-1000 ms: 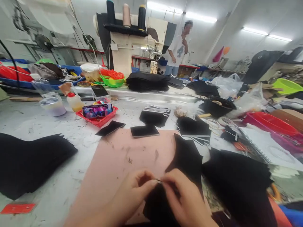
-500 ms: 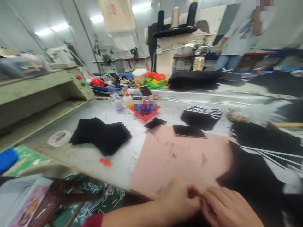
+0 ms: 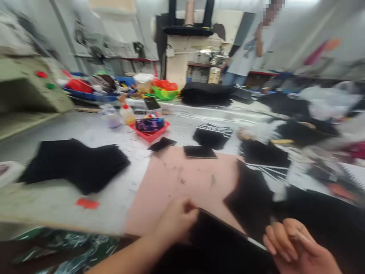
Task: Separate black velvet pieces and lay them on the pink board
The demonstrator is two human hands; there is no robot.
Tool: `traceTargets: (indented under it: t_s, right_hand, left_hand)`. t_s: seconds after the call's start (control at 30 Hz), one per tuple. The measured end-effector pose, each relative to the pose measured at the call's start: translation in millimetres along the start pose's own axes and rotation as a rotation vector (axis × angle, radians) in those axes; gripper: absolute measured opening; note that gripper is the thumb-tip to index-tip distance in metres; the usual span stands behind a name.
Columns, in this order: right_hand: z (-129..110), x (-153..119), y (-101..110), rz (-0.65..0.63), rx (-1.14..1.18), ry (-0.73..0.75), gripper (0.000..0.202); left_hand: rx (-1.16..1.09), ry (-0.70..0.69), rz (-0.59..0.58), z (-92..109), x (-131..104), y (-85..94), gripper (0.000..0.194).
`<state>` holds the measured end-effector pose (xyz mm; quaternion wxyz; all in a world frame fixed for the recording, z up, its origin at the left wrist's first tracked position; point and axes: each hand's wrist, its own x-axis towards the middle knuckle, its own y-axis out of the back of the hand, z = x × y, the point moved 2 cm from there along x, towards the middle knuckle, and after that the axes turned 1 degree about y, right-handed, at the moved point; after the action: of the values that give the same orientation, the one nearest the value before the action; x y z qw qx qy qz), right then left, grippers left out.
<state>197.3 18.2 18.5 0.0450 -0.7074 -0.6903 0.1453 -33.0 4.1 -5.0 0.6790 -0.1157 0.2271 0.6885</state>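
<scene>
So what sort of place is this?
Probably a sewing workshop: thread spools stand above what looks like a sewing machine, stacks of black cut pieces lie on the worktable, and the left hand holds a black panel.

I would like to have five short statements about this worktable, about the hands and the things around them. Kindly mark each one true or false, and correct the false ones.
1. The left hand grips the edge of a black piece. True.
2. The right hand touches the left hand. False: the two hands are apart.
3. The phone is in the green basket. False: it is propped in the red tray.
4. A red tag lies nearer to the camera than the black stack at the left of the picture. True.
5. The middle thread cone is black. False: it is pink.
</scene>
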Motion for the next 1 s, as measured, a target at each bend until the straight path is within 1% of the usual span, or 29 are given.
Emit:
traceTargets:
  t_s: [0.03,0.07,0.13,0.17,0.2,0.23,0.27,0.33,0.37,0.4,0.43,0.47,0.5,0.53,0.57,0.6,0.63,0.7,0.73,0.77,0.8,0.83,0.9,0.93,1.0]
  right_hand:
    - [-5.7,-4.0,8.2,0.030,-0.090,-0.035,0.037]
    - [-9.5,-8.1,16.4,0.019,-0.233,-0.079,0.037]
    - [-11.4,-15.6,32.0,-0.107,-0.572,-0.147,0.037]
    - [-10.3,-18.4,39.6,-0.170,-0.723,-0.136,0.037]
    - [-8.1,-20.2,47.1,-0.204,-0.852,-0.099,0.037]
    - [-5.2,-20.6,54.4,-0.194,-0.958,-0.037,0.036]
    - [-1.4,-19.6,61.5,-0.140,-1.047,0.032,0.035]
    - [9.2,-13.0,73.0,0.012,-1.182,0.136,0.036]
    - [15.9,-7.5,76.0,0.050,-1.229,0.173,0.037]
    - [22.9,-1.0,76.9,0.059,-1.259,0.211,0.037]
    - [29.5,6.2,75.7,0.041,-1.277,0.248,0.038]
    - [35.2,13.6,73.0,0.016,-1.285,0.272,0.037]
    - [39.6,20.8,69.2,-0.001,-1.288,0.282,0.037]
    - [42.5,27.4,65.0,0.009,-1.291,0.276,0.038]
    - [43.6,33.1,60.7,0.053,-1.292,0.258,0.041]
    - [43.3,37.7,56.4,0.123,-1.287,0.236,0.045]
    - [41.7,40.9,51.9,0.203,-1.272,0.219,0.049]
    - [36.0,42.8,42.6,0.364,-1.190,0.192,0.054]
    - [32.9,41.6,37.8,0.417,-1.104,0.166,0.054]
    - [30.1,39.5,32.9,0.436,-0.982,0.121,0.053]
    - [28.1,36.7,27.9,0.417,-0.831,0.052,0.051]
    - [26.9,33.4,22.8,0.365,-0.664,-0.035,0.049]
    - [25.8,25.6,13.3,0.211,-0.356,-0.209,0.044]
    - [25.5,21.7,9.9,0.142,-0.247,-0.281,0.040]
    - [25.2,15.5,6.7,0.067,-0.126,-0.375,0.031]
  left_hand:
    - [0.016,-0.029,-0.001,1.8,1.1,5.4,0.008]
    - [0.031,-0.061,-0.011,3.0,2.9,11.2,0.010]
    - [0.099,-0.119,-0.046,2.3,8.3,22.3,0.014]
    - [0.228,-0.188,-0.042,1.5,10.8,26.8,0.016]
    - [0.348,-0.263,-0.024,0.3,12.3,30.3,0.018]
    - [0.478,-0.346,0.008,-0.9,12.2,32.6,0.021]
    - [0.606,-0.432,0.049,-1.8,10.6,33.7,0.024]
    - [0.821,-0.590,0.144,-1.9,3.3,33.7,0.029]
    - [0.912,-0.666,0.182,-1.1,-1.5,32.9,0.031]
    - [0.989,-0.740,0.194,0.1,-6.6,31.6,0.030]
    - [1.049,-0.809,0.177,1.2,-11.5,30.0,0.029]
    - [1.093,-0.862,0.135,1.7,-16.1,28.2,0.027]
    - [1.126,-0.900,0.076,1.3,-20.0,26.4,0.030]
    - [1.157,-0.931,0.022,-0.1,-23.2,24.6,0.037]
    - [1.188,-0.959,-0.010,-2.4,-25.6,23.2,0.045]
    - [1.218,-0.989,-0.014,-5.5,-27.2,22.0,0.051]
    - [1.241,-1.022,0.007,-8.9,-28.0,21.2,0.053]
    - [1.254,-1.096,0.073,-15.8,-28.4,20.0,0.045]
    - [1.245,-1.128,0.112,-18.6,-28.5,19.8,0.038]
    - [1.231,-1.156,0.145,-20.9,-28.7,19.8,0.032]
    - [1.217,-1.182,0.176,-22.5,-29.3,19.8,0.028]
    - [1.203,-1.206,0.204,-23.6,-30.2,19.9,0.026]
    - [1.176,-1.231,0.233,-24.9,-32.4,20.0,0.027]
    - [1.161,-1.236,0.237,-25.2,-33.5,19.7,0.029]
    - [1.130,-1.241,0.238,-25.5,-35.3,18.4,0.031]
